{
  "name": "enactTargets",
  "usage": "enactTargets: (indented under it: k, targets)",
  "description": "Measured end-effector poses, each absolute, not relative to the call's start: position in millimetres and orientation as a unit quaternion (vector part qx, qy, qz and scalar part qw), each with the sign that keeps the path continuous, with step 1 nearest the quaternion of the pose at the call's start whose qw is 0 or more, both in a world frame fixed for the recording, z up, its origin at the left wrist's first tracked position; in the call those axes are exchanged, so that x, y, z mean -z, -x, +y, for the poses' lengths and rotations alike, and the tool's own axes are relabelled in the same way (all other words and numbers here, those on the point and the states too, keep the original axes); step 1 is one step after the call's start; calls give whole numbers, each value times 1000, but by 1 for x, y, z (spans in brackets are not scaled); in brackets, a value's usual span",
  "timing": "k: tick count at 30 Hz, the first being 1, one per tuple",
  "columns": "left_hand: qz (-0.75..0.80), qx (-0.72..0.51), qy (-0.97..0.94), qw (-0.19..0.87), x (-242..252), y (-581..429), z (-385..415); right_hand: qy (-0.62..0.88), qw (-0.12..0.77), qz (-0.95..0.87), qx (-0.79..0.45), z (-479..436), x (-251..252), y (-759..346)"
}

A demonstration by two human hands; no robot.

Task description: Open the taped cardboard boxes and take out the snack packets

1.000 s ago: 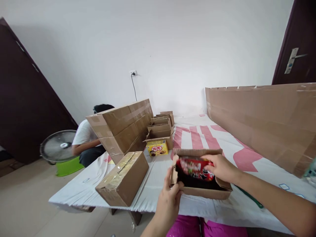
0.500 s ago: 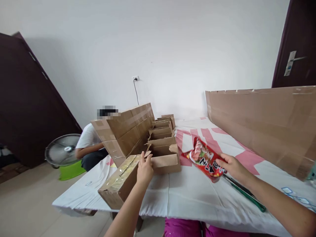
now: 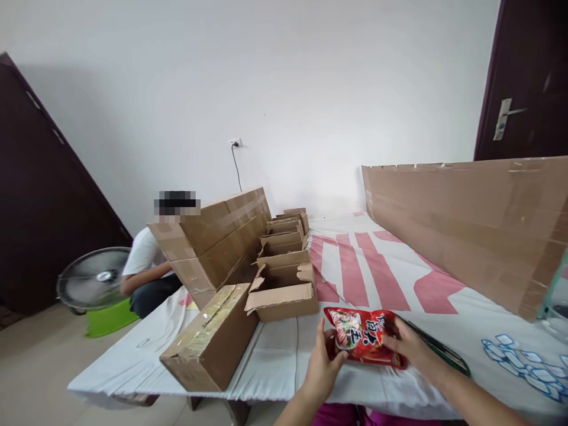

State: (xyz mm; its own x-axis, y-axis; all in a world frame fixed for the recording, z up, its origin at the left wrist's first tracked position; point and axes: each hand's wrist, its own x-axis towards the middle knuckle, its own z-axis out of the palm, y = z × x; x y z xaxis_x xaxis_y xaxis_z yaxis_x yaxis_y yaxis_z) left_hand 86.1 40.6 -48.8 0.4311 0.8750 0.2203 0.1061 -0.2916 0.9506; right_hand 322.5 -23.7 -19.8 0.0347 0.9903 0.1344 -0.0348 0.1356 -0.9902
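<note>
A red, glossy food packet with a picture of food and large dark characters lies flat just above the front of the cloth-covered table. My left hand grips its left edge, thumb and fingers curled round it. At the packet's right end my right hand holds on, its fingers over the top. Partly hidden behind my right forearm is a long dark object with a green edge. An open cardboard box with torn flaps stands left of the packet, the nearest in a row of open boxes.
A taped closed carton lies at the table's front left. Stacked cartons form a wall behind it, with a person crouching beyond, near a fan. A long cardboard panel borders the right side.
My left hand has left the open box's flap and moved right onto the packet. The packet has come down and toward me, now between both hands. The view has shifted slightly right.
</note>
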Motion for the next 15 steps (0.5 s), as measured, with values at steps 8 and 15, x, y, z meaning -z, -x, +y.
enactTargets:
  k: [8, 15]
  targets:
    - [449, -384, -709, 386, 27, -91, 53, 563, 525, -557, -311, -4, 45, -305]
    - [527, -361, -699, 321, -17, -155, 134, 649, 523, -499, -238, 84, 11, -335]
